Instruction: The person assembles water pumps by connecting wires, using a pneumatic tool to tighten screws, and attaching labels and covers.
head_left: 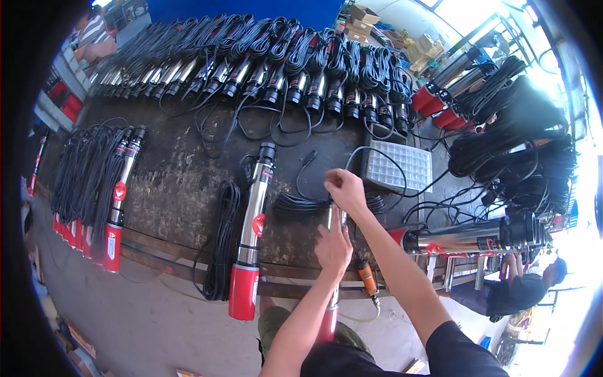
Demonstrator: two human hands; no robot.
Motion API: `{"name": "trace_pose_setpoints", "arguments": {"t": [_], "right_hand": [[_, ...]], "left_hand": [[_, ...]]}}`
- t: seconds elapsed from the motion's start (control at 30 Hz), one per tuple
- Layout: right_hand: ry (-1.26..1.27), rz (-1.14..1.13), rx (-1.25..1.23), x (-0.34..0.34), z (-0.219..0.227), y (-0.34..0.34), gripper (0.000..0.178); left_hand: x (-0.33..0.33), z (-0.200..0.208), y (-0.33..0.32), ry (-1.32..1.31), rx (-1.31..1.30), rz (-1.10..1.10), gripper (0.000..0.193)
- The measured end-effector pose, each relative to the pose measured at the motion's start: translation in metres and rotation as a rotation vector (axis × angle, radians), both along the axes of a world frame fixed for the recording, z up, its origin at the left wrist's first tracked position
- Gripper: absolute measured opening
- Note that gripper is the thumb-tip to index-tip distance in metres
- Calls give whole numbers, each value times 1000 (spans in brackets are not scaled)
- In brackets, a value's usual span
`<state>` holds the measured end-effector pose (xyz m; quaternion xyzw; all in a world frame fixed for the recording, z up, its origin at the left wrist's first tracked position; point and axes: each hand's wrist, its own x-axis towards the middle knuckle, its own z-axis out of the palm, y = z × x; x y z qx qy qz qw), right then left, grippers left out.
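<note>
Mostly silvery cylinder (329, 319), red at one end

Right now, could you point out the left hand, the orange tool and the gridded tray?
Left hand (335, 251): head view, on the back of it.
Orange tool (366, 274): head view, on its body.
Gridded tray (385, 168): head view, on its gridded face.

Stacked cardboard boxes (360, 26) beside a blue panel (245, 9)

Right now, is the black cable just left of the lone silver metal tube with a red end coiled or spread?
Coiled: the black cable lies bunched in long, narrow loops beside the red-ended silver metal tube.
</note>
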<state>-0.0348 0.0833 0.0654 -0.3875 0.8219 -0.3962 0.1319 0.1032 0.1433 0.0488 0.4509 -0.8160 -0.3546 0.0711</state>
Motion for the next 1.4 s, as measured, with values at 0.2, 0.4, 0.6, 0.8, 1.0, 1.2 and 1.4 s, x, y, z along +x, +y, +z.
{"name": "trace_pose_setpoints", "arguments": {"t": [0.2, 0.4, 0.6, 0.8, 1.0, 1.2, 1.4], "right_hand": [[592, 203, 87, -44, -64, -94, 14], [416, 293, 437, -64, -93, -119, 11], [526, 314, 583, -54, -82, -113, 20], [359, -116, -322, -17, 14, -59, 5], [248, -369, -185, 12, -12, 73, 6], [94, -333, -314, 32, -33, 92, 11], [-493, -374, -334, 36, -46, 94, 31]], "left_hand": [[-6, -2, 2, -4, 63, -18, 73], [-1, -6, -2, 31, 101, -19, 76], [-4, -10, 1, 19, 43, -64, 70], [-3, -5, -4, 22, 49, -19, 66], [-6, -17, 4, 34, -21, -47, 67], [-9, -11, 8, 71, -30, -94, 66], [-7, -25, 2, 157, -21, -67, 67]]}}
